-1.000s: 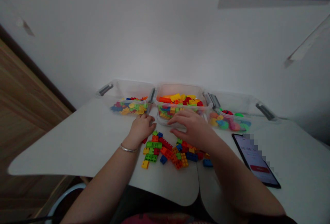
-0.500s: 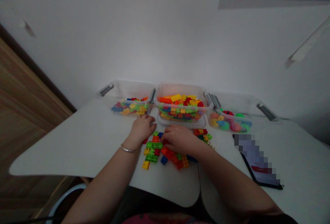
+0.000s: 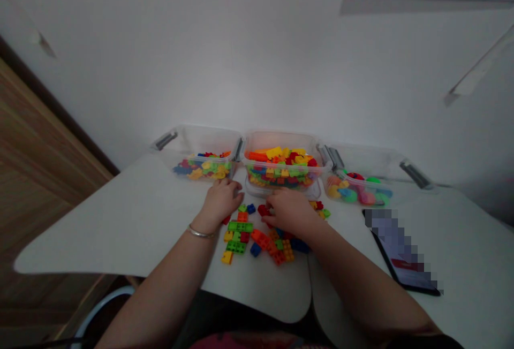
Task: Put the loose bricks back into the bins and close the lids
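Observation:
My left hand (image 3: 223, 200) rests on the white table, fingers loosely spread and holding nothing. It lies just left of a line of toy building bricks, including a green brick (image 3: 240, 226) and an orange brick (image 3: 242, 216). A red brick (image 3: 226, 220) peeks out under its wrist. My right hand (image 3: 292, 211) is bent over the loose pile, thumb and fingers closed about a red brick (image 3: 263, 210); the palm hides part of the pile. Close below it are an orange brick (image 3: 261, 239), a blue brick (image 3: 256, 250) and a yellow-orange brick (image 3: 288, 250).
Behind my hands stand a clear box (image 3: 287, 134) heaped with bricks, a left clear box (image 3: 209, 130) with more bricks, and a right clear box (image 3: 369, 152) with colourful rounded toys. A phone (image 3: 417, 285) lies at the right. The wall is close behind.
My right hand has shifted right and slightly away from me, uncovering a small blue brick beside the line and showing more of the red brick. My left hand stays in place.

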Demonstrator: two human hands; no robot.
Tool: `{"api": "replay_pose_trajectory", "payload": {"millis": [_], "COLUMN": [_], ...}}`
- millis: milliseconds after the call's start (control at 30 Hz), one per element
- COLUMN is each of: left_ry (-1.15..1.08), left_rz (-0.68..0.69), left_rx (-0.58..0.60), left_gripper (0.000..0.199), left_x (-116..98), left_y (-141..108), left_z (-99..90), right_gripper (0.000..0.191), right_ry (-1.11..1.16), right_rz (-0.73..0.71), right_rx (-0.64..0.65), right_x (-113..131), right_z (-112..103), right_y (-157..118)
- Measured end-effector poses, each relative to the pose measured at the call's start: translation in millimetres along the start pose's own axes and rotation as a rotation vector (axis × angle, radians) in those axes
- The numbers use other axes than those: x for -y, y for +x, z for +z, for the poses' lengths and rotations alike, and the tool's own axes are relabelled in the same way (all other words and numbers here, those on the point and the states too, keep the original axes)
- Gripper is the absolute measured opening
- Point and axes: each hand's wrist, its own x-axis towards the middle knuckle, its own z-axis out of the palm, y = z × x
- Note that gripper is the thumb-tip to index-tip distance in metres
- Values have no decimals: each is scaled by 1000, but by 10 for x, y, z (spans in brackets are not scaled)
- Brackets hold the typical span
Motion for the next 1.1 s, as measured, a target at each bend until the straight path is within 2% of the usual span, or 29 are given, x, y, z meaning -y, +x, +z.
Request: {"api": "replay_pose_trajectory", "payload": {"millis": [100, 300, 533, 667, 800, 933, 1000, 1100], "left_ry": [-2, -6, -13, -8, -2, -5, -2, 5], "left_rz": [2, 2, -7, 2, 9, 8, 7, 9], "left_rx": [3, 2, -2, -5, -4, 6, 7, 6], "left_gripper": [35, 35, 34, 34, 34, 36, 36, 35], "left_x": [17, 23, 7, 1, 3, 17, 19, 11], "left_y": [8, 7, -7, -9, -3, 6, 5, -1], "left_z": [21, 21, -1, -8, -3, 12, 12, -3], "right_gripper": [34, 30, 24, 25, 18, 9, 8, 6], "right_ry": [-14, -15, -1, 84, 268, 384, 390, 367], "right_rz": [32, 66, 54, 39, -65, -180, -179, -115], "right_rx": [70, 95, 44, -15, -207, -557, -727, -914], "right_x": [26, 35, 22, -44, -145, -245, -308, -430], "right_z": [4, 8, 98, 46, -76, -236, -317, -387], "right_y": [-2, 19, 76, 67, 15, -87, -143, -187]}}
